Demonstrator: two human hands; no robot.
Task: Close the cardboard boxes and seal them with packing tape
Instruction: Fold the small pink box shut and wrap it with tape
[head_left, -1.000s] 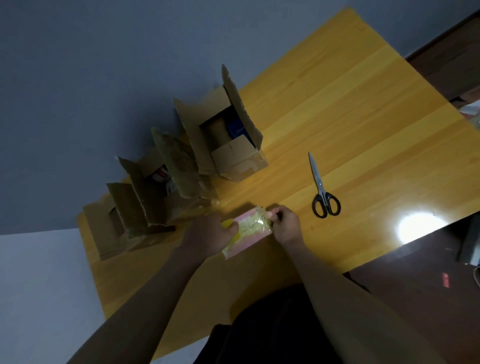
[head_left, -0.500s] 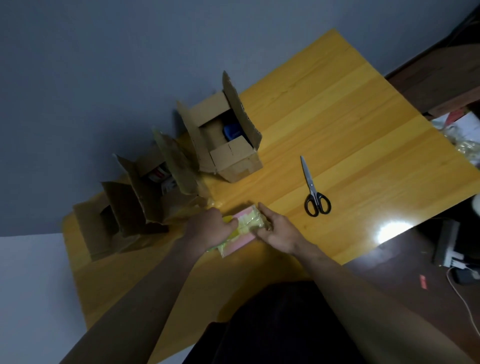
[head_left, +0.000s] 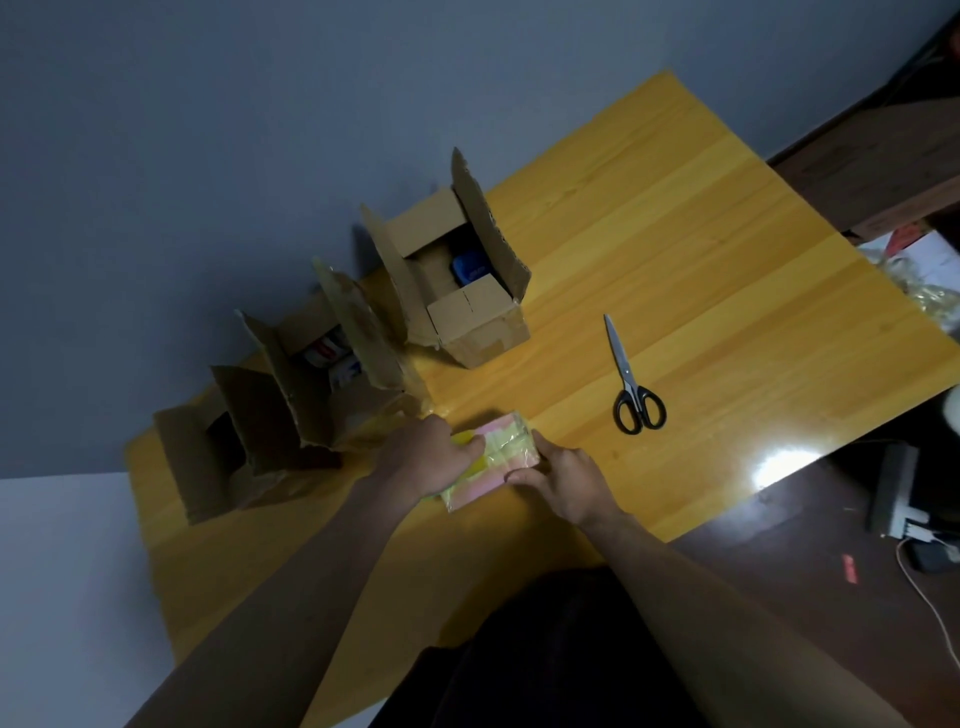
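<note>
A small pink and yellow box (head_left: 501, 457), covered in glossy tape, lies on the yellow wooden table (head_left: 675, 260) in front of me. My left hand (head_left: 423, 457) grips its left end, fingers curled over the top. My right hand (head_left: 563, 480) holds its right end, fingers wrapped round the near edge. Three brown cardboard boxes stand with flaps up along the table's far left side: one (head_left: 467, 306) with a blue item inside, a middle one (head_left: 332, 364) with packets inside, and a dark one (head_left: 218, 457) at the left corner.
Black-handled scissors (head_left: 631, 387) lie on the table to the right of the small box. Off the table's right edge are a power strip with cables (head_left: 896, 499) on the dark floor and crumpled plastic (head_left: 930, 291). A grey wall runs behind the boxes.
My right hand has slid from pinching at the box's top right corner down to its near right end. The view has shifted; the cardboard boxes and scissors stay where they were.
</note>
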